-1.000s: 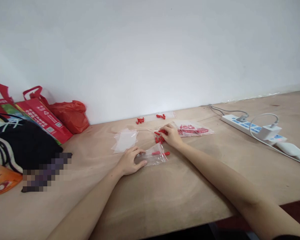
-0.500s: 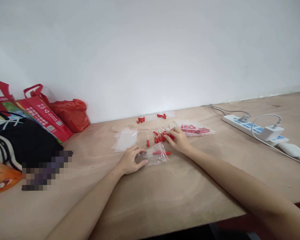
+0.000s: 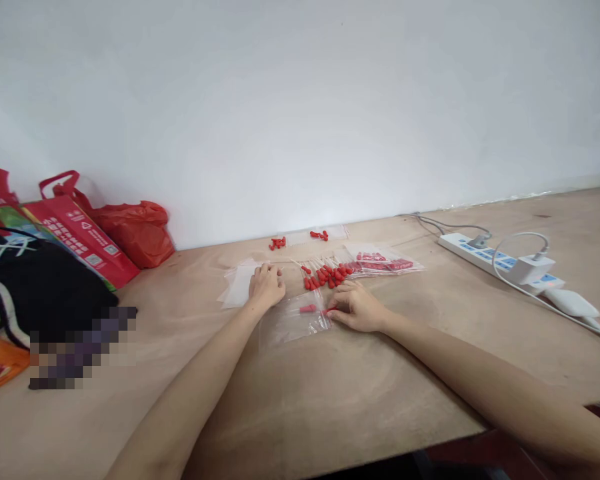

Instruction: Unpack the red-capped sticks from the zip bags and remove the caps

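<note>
My left hand (image 3: 267,287) lies over the right side of a stack of clear zip bags (image 3: 237,285). Its fingers are bent down and bunched, and whatever they hold is hidden beneath them. With thumb and fingers, my right hand (image 3: 359,308) pinches the red bulb of a dropper (image 3: 329,312) at the mouth of a flat zip bag (image 3: 293,325). Another red-bulbed dropper (image 3: 307,309) lies in that bag. Just beyond my hands is a loose pile of droppers (image 3: 325,275), red bulbs towards me and thin stems pointing away.
Filled zip bags (image 3: 387,262) are stacked right of the pile. Small groups of red bulbs (image 3: 277,244) and a bag (image 3: 300,236) lie near the wall. A power strip (image 3: 473,257) with cables is at the right; shopping bags (image 3: 87,237) and dark cloth (image 3: 45,287) are at the left.
My left hand has left the flat bag and moved up and left to the bag stack. My right hand has come down from the pile to the dropper at the bag's mouth.
</note>
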{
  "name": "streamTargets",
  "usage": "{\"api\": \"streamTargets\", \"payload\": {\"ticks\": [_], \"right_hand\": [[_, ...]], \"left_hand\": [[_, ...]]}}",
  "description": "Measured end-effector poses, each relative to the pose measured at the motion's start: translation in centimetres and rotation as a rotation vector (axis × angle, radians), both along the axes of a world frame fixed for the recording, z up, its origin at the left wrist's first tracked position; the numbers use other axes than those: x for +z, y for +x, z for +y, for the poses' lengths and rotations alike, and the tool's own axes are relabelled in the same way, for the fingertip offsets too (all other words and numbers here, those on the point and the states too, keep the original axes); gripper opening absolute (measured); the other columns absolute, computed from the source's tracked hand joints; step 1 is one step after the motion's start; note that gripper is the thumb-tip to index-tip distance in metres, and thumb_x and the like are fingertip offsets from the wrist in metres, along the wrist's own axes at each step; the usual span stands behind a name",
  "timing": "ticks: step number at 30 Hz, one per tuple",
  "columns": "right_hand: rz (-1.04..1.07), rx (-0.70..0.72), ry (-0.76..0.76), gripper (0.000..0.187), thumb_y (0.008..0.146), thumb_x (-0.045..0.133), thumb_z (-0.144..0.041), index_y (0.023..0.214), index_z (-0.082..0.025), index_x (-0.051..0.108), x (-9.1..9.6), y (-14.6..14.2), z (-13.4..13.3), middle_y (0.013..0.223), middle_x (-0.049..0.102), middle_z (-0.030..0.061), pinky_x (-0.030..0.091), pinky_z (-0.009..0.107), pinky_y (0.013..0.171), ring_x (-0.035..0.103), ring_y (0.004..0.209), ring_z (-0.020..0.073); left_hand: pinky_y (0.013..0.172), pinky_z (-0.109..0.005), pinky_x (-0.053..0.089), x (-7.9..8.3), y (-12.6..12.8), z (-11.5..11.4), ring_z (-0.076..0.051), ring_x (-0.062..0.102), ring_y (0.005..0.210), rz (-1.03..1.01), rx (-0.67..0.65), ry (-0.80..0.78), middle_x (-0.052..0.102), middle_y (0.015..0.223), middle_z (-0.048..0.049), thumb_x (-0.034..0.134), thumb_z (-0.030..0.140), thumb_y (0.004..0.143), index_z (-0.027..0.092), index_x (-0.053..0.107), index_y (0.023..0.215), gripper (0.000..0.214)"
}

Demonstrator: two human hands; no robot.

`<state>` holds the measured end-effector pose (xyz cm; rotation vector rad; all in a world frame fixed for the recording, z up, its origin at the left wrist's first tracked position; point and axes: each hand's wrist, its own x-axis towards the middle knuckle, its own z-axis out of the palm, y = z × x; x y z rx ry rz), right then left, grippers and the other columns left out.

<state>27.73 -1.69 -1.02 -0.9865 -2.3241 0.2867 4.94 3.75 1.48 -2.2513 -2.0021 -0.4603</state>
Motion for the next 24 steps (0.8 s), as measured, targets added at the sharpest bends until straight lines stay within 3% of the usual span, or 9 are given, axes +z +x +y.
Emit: {"api": "streamTargets", "payload": {"ticks": [3, 7, 11, 14, 19, 24], "right_hand": [[0.095, 0.006, -0.115, 0.016, 0.072, 0.056, -0.033, 0.067, -0.019, 0.06, 0.9, 1.1, 0.2, 0.066, 0.06, 0.0016, 0.038, 0.027, 0.064, 0.051, 0.066, 0.0128], [0.342, -0.086, -0.305, 0.025, 0.069, 0.057, -0.04, 0.062, -0.017, 0.057, 2.3, 3.6, 1.3, 0.059, 0.057, 0.0005, 0.035, 0.022, 0.049, 0.047, 0.054, 0.0096], [0.637, -0.274, -0.327, 0.03, 0.063, 0.061, -0.046, 0.058, -0.017, 0.054, 2.8, 5.3, 2.8, 0.055, 0.055, -0.0001, 0.037, 0.023, 0.051, 0.048, 0.053, 0.01], [0.774, -0.416, -0.288, 0.032, 0.062, 0.061, -0.048, 0.06, -0.017, 0.054, 2.5, 4.9, 3.6, 0.057, 0.058, 0.0018, 0.038, 0.024, 0.052, 0.05, 0.054, 0.0116], [0.598, -0.509, -0.122, 0.029, 0.071, 0.052, -0.047, 0.065, -0.018, 0.057, 1.3, 1.2, 4.4, 0.064, 0.062, 0.0036, 0.038, 0.027, 0.058, 0.052, 0.059, 0.0135], [0.224, -0.585, 0.163, 0.023, 0.076, 0.05, -0.038, 0.064, -0.02, 0.058, 0.7, -2.5, 5.0, 0.066, 0.063, 0.0021, 0.028, 0.035, 0.077, 0.052, 0.074, 0.0174]], "left_hand": [[0.071, -0.038, 0.042, 0.2, 0.1, 1.7, -0.029, 0.054, 0.09, 0.011, 0.067, -0.076, 0.056, 0.096, -0.0151, 0.046, 0.012, 0.07, 0.015, 0.052, 0.089, 0.02], [0.069, -0.033, 0.042, 0.2, 0.1, 2.9, -0.026, 0.057, 0.087, 0.003, 0.061, -0.109, 0.059, 0.092, -0.0137, 0.042, 0.009, 0.073, 0.015, 0.051, 0.09, 0.02], [0.07, -0.03, 0.042, -0.2, 1.2, 3.7, -0.023, 0.057, 0.087, -0.022, 0.07, -0.101, 0.059, 0.095, -0.0129, 0.04, 0.016, 0.078, 0.015, 0.051, 0.092, 0.017], [0.074, -0.031, 0.041, -0.5, 2.6, 4.4, -0.024, 0.056, 0.093, -0.049, 0.089, -0.08, 0.059, 0.1, -0.0138, 0.041, 0.027, 0.08, 0.015, 0.05, 0.098, 0.024], [0.075, -0.033, 0.042, -0.9, 4.7, 5.6, -0.027, 0.056, 0.094, -0.094, 0.153, -0.102, 0.06, 0.1, -0.017, 0.045, 0.051, 0.073, 0.012, 0.056, 0.097, 0.047], [0.067, -0.029, 0.042, -0.3, 4.6, 5.7, -0.027, 0.059, 0.088, -0.141, 0.14, -0.208, 0.066, 0.085, -0.015, 0.049, 0.042, 0.068, 0.013, 0.064, 0.076, 0.034]]}}
